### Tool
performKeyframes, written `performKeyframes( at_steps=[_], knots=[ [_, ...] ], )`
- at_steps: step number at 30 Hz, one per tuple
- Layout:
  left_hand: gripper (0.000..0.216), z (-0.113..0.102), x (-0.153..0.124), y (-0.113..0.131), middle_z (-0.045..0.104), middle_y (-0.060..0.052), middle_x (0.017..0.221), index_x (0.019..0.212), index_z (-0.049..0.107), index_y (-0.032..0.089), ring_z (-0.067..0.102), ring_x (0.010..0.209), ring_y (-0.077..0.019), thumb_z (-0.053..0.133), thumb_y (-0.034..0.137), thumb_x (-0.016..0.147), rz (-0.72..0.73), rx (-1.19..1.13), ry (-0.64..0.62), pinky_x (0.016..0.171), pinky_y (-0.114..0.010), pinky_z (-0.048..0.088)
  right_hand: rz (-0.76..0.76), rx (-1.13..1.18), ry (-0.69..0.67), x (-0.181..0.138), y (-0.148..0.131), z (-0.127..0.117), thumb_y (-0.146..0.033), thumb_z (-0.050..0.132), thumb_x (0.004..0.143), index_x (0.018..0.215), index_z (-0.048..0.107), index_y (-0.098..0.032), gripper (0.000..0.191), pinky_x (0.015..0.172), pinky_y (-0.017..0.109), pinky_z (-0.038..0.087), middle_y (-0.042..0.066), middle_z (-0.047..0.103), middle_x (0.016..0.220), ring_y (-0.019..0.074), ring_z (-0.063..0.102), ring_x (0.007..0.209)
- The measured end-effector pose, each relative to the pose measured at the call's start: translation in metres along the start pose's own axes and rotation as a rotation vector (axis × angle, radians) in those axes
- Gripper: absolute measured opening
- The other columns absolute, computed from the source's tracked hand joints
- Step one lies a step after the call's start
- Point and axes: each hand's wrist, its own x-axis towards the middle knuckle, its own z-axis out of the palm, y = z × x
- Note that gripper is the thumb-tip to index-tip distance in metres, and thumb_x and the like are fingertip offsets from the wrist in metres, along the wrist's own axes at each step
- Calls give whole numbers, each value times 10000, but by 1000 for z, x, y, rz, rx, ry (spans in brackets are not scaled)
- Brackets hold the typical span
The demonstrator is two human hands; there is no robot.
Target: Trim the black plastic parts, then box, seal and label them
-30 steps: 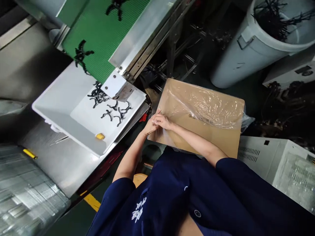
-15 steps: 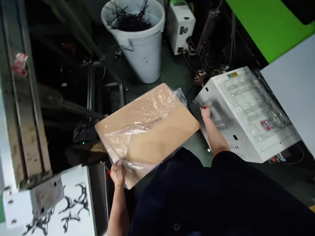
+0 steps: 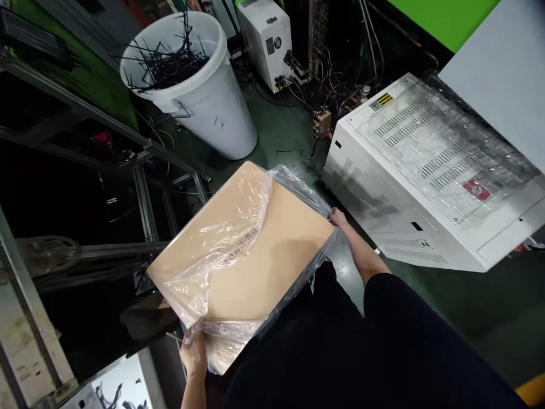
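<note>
Head view, looking down. Flat cardboard box (image 3: 272,255), tan and matte, rectangular, held tilted at mid-frame above a dark green floor (image 3: 447,307). Printed characters run across its face, partly under film. Clear plastic bag (image 3: 221,250), thin, crinkled and glossy, drapes over the box's left and far parts and bunches along the near edge.

Left hand (image 3: 193,355), low in frame, is closed around the box's near corner, pinching bunched plastic with it. Right hand (image 3: 338,217) grips the right corner, fingers curled onto the bag edge; how tight, cannot tell. Dark navy sleeve (image 3: 409,329) fills the near right.

Surroundings:
- White plastic bucket (image 3: 208,108), round and smooth with a metal handle, far left, full of thin black plastic strips (image 3: 164,57).
- White metal cabinet (image 3: 426,176), boxy with slotted vents, just right of the box; clear ridged sheeting lies on top, plus a yellow warning label.
- Smaller white unit (image 3: 266,42) with a gauge, far centre, tangled cables beside it.
- Metal frame rails (image 3: 145,204), left, dark beneath.
- White tray (image 3: 119,386), near left corner, holding small black parts.
</note>
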Motion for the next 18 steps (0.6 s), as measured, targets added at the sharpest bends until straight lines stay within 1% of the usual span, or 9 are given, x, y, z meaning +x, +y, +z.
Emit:
performKeyframes(
  at_steps=[2, 4, 7, 10, 11, 12, 14, 16, 18],
  knots=[
    [414, 3, 0, 1, 760, -148, 1070, 897, 712, 195, 687, 1139, -417, 566, 513, 677, -15, 1, 20, 980, -544, 576, 112, -90, -11, -7, 15, -21, -321, 641, 980, 1146, 665, -134, 252, 870, 386, 588, 87, 698, 1110, 196, 683, 975],
    [410, 6, 3, -3, 761, -140, 1055, 894, 711, 199, 685, 1133, -430, 582, 511, 663, -46, -13, 25, 995, -575, 557, 167, -172, 0, -15, 25, -49, -190, 607, 947, 1100, 691, -121, 187, 910, 399, 554, 138, 714, 1108, 235, 685, 1021],
    [405, 12, 7, -11, 760, -130, 1025, 889, 705, 198, 675, 1143, -442, 609, 506, 645, -78, -70, 24, 1034, -610, 520, 164, -246, -18, -24, 30, -89, -117, 564, 871, 987, 743, -139, 214, 918, 397, 515, 165, 747, 1024, 288, 692, 1025],
    [407, 18, 10, -19, 753, -122, 990, 908, 690, 183, 685, 1120, -414, 627, 477, 633, -98, -133, 39, 1031, -594, 527, 117, -260, -92, -33, 23, -117, -146, 583, 809, 789, 762, -179, 183, 876, 386, 515, 111, 752, 831, 289, 708, 915],
    [425, 19, 11, -21, 750, -125, 999, 922, 688, 175, 686, 1115, -408, 633, 479, 630, -108, -141, 44, 1034, -593, 525, 87, -253, -117, -35, 18, -123, -150, 586, 789, 738, 760, -191, 186, 879, 382, 515, 96, 753, 821, 280, 708, 902],
    [452, 21, 11, -23, 748, -133, 1019, 940, 687, 165, 684, 1117, -408, 640, 489, 628, -119, -143, 50, 1043, -597, 518, 45, -239, -140, -37, 11, -126, -152, 584, 775, 706, 759, -204, 195, 898, 378, 514, 82, 763, 858, 268, 707, 917],
    [502, 24, 11, -26, 742, -148, 1073, 969, 692, 152, 675, 1135, -412, 655, 509, 618, -137, -155, 52, 1068, -598, 498, -65, -210, -181, -40, -5, -124, -159, 568, 769, 681, 761, -232, 225, 982, 364, 498, 45, 772, 1068, 240, 688, 1054],
    [506, 26, 11, -29, 742, -150, 1093, 974, 699, 149, 673, 1138, -405, 658, 515, 627, -122, -188, 44, 1072, -585, 499, -220, -143, -209, -38, -24, -111, -168, 542, 770, 660, 747, -245, 245, 1086, 369, 455, -3, 693, 1336, 224, 589, 1283],
    [478, 28, 10, -30, 747, -137, 1054, 959, 699, 151, 683, 1107, -385, 659, 520, 657, -80, -223, 35, 1046, -563, 524, -358, 48, -227, -31, -44, -91, -190, 532, 754, 598, 689, -232, 225, 1136, 407, 425, -10, 628, 1441, 231, 476, 1411]
  ],
)
